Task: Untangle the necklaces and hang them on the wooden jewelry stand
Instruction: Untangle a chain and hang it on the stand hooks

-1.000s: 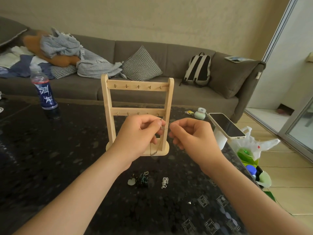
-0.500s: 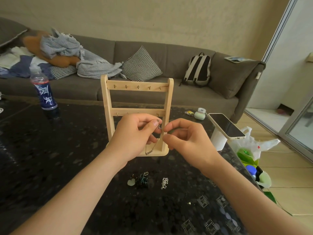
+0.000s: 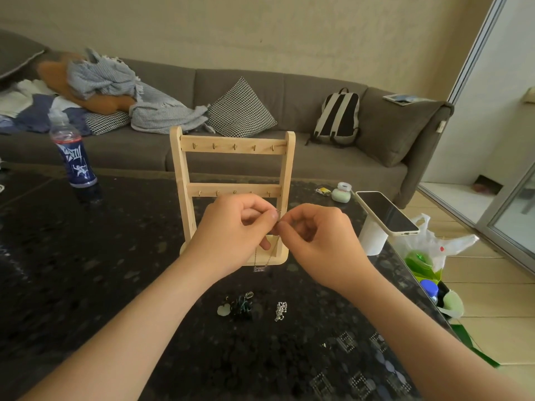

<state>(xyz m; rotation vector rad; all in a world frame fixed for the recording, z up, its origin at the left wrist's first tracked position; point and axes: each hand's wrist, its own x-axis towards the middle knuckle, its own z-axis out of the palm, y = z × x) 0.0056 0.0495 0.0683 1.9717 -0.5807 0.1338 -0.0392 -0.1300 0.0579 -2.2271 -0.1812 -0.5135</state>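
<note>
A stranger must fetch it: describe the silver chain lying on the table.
On the black table, look in front of the wooden stand. Two small heaps lie there; the silver chain is the right one. It is bright bare metal, while the left heap is dark green with a pale pendant.

A: Top of frame?
B: Grey sofa (image 3: 289, 91) along the wall. Houndstooth cushion (image 3: 241, 110) centre, black-and-white backpack (image 3: 338, 117) to its right, striped blanket (image 3: 115, 82) heaped upper left.
A: Lower down?
B: Black speckled table (image 3: 86, 270). Blue drink bottle (image 3: 73, 157) upright, left. Phone (image 3: 386, 212) tilted on a white holder (image 3: 373, 238), right edge. White plastic bag (image 3: 431, 244) beyond, on the floor.
</note>
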